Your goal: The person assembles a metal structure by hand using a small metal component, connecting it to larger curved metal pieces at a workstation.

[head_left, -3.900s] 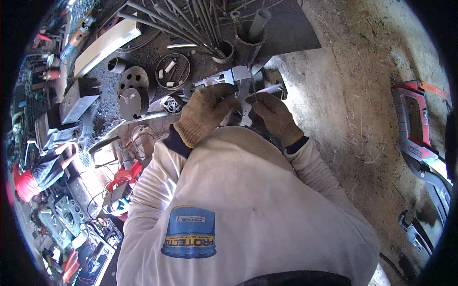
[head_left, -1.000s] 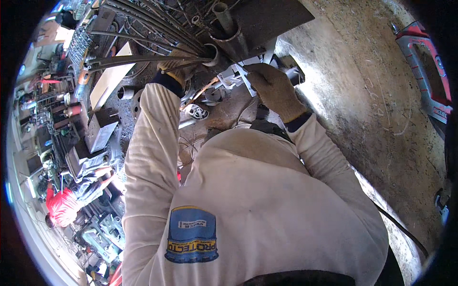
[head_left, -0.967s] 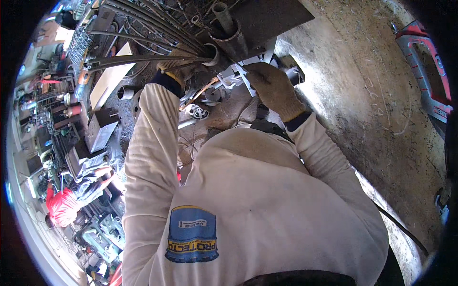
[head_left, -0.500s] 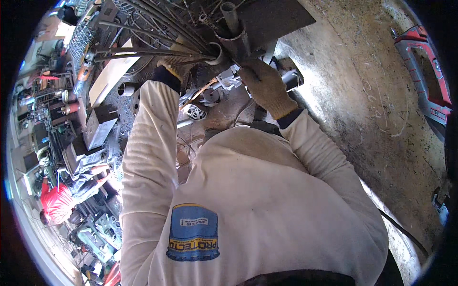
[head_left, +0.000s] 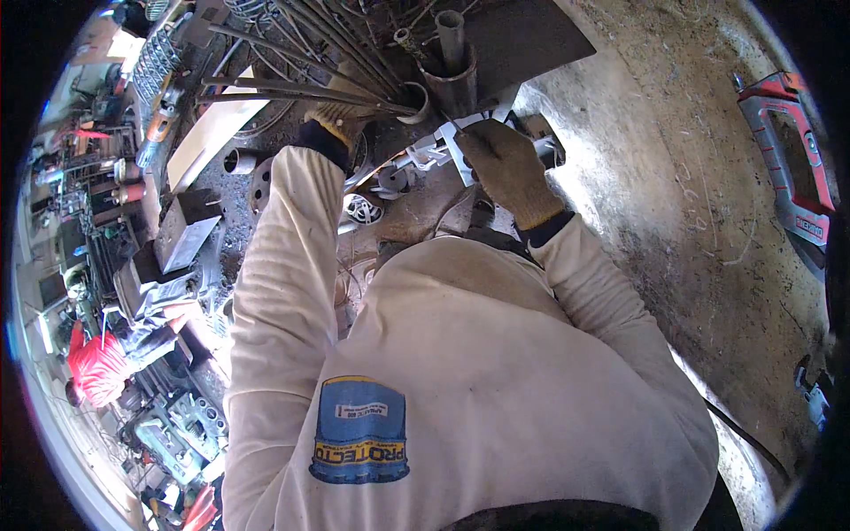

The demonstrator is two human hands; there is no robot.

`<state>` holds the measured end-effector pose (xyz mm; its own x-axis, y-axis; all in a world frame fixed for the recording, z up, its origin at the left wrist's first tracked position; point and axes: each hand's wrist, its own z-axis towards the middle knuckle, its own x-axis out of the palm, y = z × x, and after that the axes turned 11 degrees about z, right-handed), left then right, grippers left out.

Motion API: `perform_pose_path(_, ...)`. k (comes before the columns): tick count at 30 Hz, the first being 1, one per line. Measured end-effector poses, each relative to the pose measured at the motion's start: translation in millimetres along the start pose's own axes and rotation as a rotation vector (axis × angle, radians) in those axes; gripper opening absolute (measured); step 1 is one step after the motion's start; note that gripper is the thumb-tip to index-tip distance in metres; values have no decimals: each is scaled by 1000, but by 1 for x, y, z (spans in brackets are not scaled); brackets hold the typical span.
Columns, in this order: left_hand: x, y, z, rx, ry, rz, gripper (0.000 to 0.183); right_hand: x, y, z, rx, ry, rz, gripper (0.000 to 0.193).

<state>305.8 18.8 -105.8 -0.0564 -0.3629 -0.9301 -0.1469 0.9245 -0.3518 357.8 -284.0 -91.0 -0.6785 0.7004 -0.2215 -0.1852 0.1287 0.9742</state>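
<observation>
Several long, thin metal rods (head_left: 292, 87) fan out to the left from the mouth of a short pipe holder (head_left: 414, 104). My left hand (head_left: 336, 119), in a tan knit glove, is among these rods, which cross in front of it and hide its fingers. To the right of the holder, my gloved right hand (head_left: 506, 170) is closed, fingertips pressed together near the base of a wider metal tube (head_left: 456, 88). A thin dark end shows at those fingertips, too small to name. Inside the wider tube stands a narrower pipe (head_left: 451, 40).
A dark metal plate (head_left: 540, 40) lies behind the tubes. Below them are a white metal bracket (head_left: 431, 150) and a cut pipe piece (head_left: 239, 161). A red and grey tool case (head_left: 788, 159) stands at far right. A person in red (head_left: 97, 367) works at far left.
The view has shifted slightly, so the rods and tubes appear a little further right and lower. More of the white bracket shows beside my right hand, which stays closed.
</observation>
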Motion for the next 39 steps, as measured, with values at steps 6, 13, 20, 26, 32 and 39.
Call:
perform_pose_path(6, 28, 15, -9, -33, -15, 78, 44, 1, 5, -10, -72, -24, -70, 31)
perform_pose_path(13, 22, -14, -8, 98, -139, 141, 43, -6, 3, -18, 58, -47, -32, 23)
perform_pose_path(20, 47, 12, 3, 130, -208, -56, 46, -4, 10, -19, 47, -36, 14, 23)
perform_pose_path(26, 10, -23, -5, 126, -163, 79, 41, -8, 4, -17, 66, -36, -3, 23)
perform_pose_path(32, -43, -69, -17, 129, -92, 251, 35, -5, 0, -15, 31, -74, -13, 27)
perform_pose_path(39, -53, -76, -20, 35, -74, 448, 28, 2, 3, 1, 93, 5, 26, 24)
